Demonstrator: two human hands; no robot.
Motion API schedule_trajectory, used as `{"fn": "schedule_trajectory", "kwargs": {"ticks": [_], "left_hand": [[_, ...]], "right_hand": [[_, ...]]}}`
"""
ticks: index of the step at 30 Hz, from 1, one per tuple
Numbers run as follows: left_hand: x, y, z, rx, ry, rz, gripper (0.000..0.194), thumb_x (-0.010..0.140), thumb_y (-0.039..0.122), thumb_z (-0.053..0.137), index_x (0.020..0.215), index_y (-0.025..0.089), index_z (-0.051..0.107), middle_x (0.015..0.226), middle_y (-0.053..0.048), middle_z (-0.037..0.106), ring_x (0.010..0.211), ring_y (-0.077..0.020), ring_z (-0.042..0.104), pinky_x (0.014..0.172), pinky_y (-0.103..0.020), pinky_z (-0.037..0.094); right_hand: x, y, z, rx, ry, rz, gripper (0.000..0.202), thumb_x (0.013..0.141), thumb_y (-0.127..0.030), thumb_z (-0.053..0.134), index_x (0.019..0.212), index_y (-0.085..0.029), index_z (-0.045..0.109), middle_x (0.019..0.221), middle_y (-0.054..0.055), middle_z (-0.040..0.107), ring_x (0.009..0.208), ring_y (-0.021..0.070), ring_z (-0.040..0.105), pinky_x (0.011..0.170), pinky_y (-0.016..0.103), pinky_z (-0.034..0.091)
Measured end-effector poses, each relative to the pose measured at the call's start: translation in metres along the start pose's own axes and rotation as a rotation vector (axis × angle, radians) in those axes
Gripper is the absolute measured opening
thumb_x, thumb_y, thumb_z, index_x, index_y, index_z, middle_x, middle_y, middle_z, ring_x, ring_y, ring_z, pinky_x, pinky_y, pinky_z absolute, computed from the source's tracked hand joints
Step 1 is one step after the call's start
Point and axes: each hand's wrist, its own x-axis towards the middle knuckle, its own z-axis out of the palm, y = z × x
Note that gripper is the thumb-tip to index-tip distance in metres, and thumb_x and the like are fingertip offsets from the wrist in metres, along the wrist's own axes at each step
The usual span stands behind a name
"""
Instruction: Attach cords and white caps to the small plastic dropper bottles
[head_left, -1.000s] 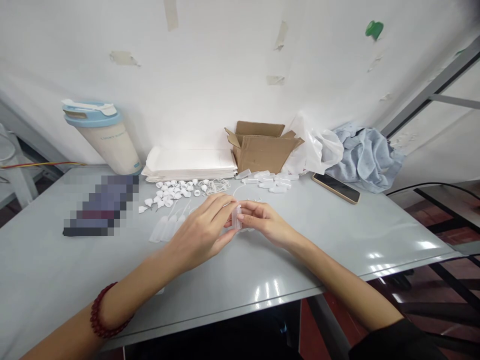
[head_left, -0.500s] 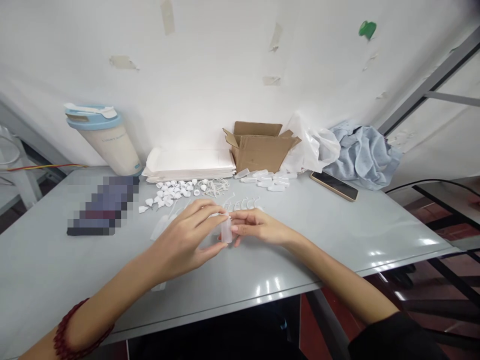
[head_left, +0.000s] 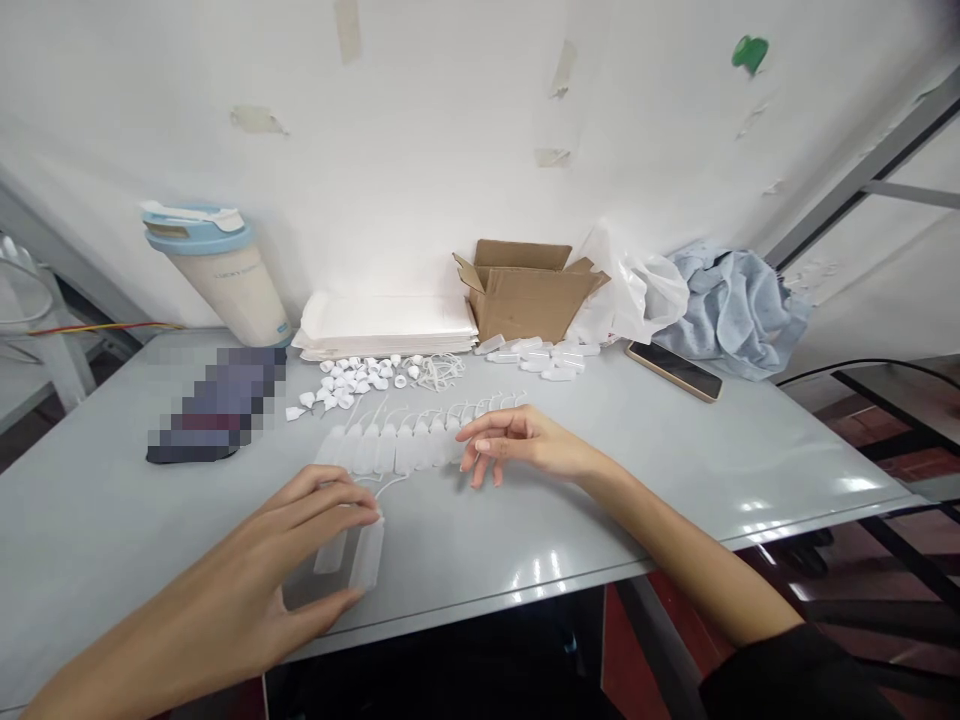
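My left hand (head_left: 307, 550) has its thumb and fingertips at the two ends of a small translucent plastic bottle (head_left: 367, 556) with a thin curved string or tube at its top, low over the front left of the table. Beside it, partly behind my fingers, lies a second such bottle (head_left: 331, 553). My right hand (head_left: 517, 445) hovers with loosely bent, parted fingers and holds nothing. Just left of it runs a row of similar bottles (head_left: 395, 448), their thin strands pointing away from me; its right end is hidden by my right hand.
White caps (head_left: 352, 378) and a heap of thin strands (head_left: 439, 370) lie behind the row. Further back are stacked white sheets (head_left: 390, 320), an open cardboard box (head_left: 529, 300), loose bottles (head_left: 540, 360), a plastic bag (head_left: 637, 295), a phone (head_left: 675, 370), cloth (head_left: 739, 310) and a tumbler (head_left: 232, 285).
My left hand has carried the bottle away from my right hand, down to the front left, beside another bottle. My right hand has let go and stays near the row.
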Motion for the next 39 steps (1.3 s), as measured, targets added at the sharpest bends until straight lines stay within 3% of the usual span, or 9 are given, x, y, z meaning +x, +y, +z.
{"fn": "schedule_trajectory", "kwargs": {"ticks": [6,15,22,33,36,39], "left_hand": [[-0.001,-0.011,0.006,0.078,-0.030,0.005,0.038,0.083,0.035,0.062,0.120,0.028,0.057,0.118,-0.003,0.063,0.120,-0.0271,0.049,0.094,-0.037,0.051],[0.005,-0.006,0.008,0.061,-0.100,-0.083,0.034,0.083,0.032,0.058,0.116,0.025,0.055,0.122,-0.005,0.059,0.122,-0.0265,0.046,0.096,-0.036,0.049],[0.002,-0.011,0.006,0.074,-0.100,-0.049,0.037,0.081,0.031,0.060,0.117,0.026,0.053,0.122,-0.005,0.058,0.119,-0.0268,0.048,0.095,-0.036,0.049],[0.002,-0.007,0.004,0.055,-0.140,-0.111,0.040,0.081,0.033,0.061,0.119,0.027,0.050,0.126,-0.004,0.054,0.124,-0.0260,0.044,0.098,-0.036,0.047],[0.006,-0.004,0.000,0.030,-0.130,-0.116,0.040,0.082,0.036,0.061,0.120,0.028,0.050,0.126,-0.004,0.053,0.123,-0.0260,0.044,0.099,-0.037,0.045],[0.017,-0.002,-0.007,-0.013,-0.047,-0.139,0.038,0.085,0.042,0.058,0.120,0.028,0.050,0.124,-0.004,0.055,0.120,-0.0265,0.046,0.100,-0.040,0.044]], "right_hand": [[0.002,0.001,-0.002,-0.002,0.044,-0.010,0.022,0.087,-0.028,0.064,0.103,-0.013,0.067,0.084,0.005,0.071,0.069,0.0138,0.071,0.057,0.023,0.053],[0.000,0.000,-0.002,-0.010,0.072,-0.016,0.021,0.086,-0.029,0.065,0.101,-0.014,0.068,0.082,0.005,0.071,0.068,0.0134,0.070,0.057,0.023,0.053],[0.000,0.000,-0.003,-0.024,0.085,-0.018,0.022,0.086,-0.030,0.065,0.100,-0.014,0.068,0.082,0.005,0.071,0.067,0.0131,0.070,0.057,0.023,0.053],[0.000,-0.002,-0.005,-0.025,0.115,-0.007,0.022,0.085,-0.030,0.066,0.099,-0.014,0.068,0.081,0.004,0.071,0.065,0.0119,0.068,0.057,0.023,0.052],[0.000,-0.002,-0.006,-0.021,0.127,0.004,0.023,0.084,-0.031,0.067,0.099,-0.014,0.068,0.080,0.004,0.071,0.063,0.0110,0.067,0.056,0.022,0.052],[0.000,-0.002,-0.010,-0.026,0.165,-0.002,0.024,0.082,-0.033,0.068,0.098,-0.015,0.068,0.080,0.004,0.070,0.063,0.0110,0.066,0.056,0.023,0.051]]}}
